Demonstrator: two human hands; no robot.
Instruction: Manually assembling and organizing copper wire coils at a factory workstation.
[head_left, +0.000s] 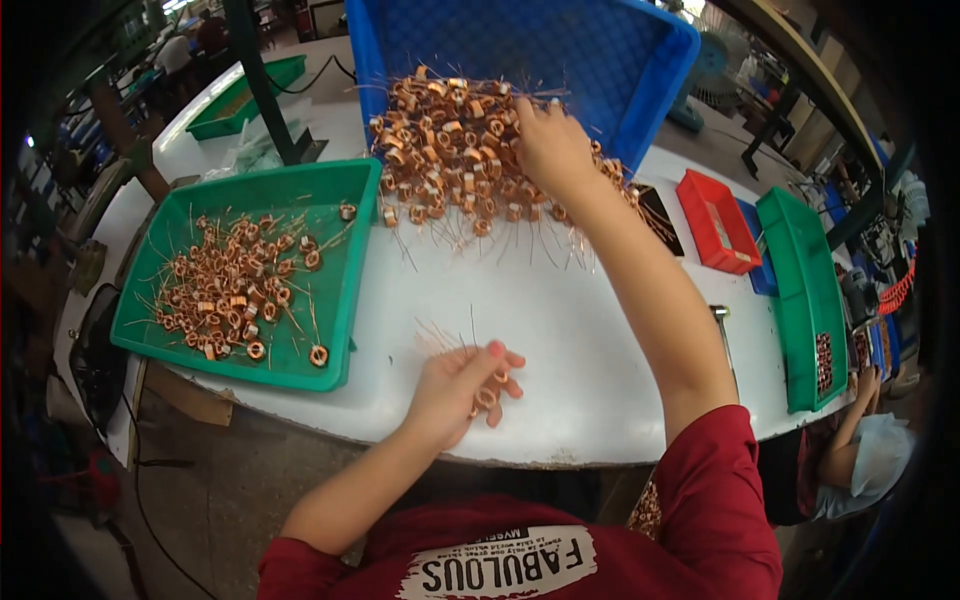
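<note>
My left hand [455, 390] is closed around a few copper-wound ring coils [487, 398], whose thin wire leads stick out past the fingers above the white tabletop. At the far middle, my right hand [552, 145] reaches into a large heap of copper coils [450, 150]. Its fingertips are bent down among the coils, and what they grip, if anything, is hidden. The heap spills from a tipped blue crate [620, 60] onto the table. On the left, a green tray [350, 290] holds a smaller pile of the same coils [235, 280] with long wire ends.
At the right stand a red bin [715, 225] and a long green tray [795, 290] with coils in rows at its near end. A metal tool [722, 330] lies beside my right forearm. Another person [865, 455] works at the right edge. A smaller green tray [240, 105] sits far left.
</note>
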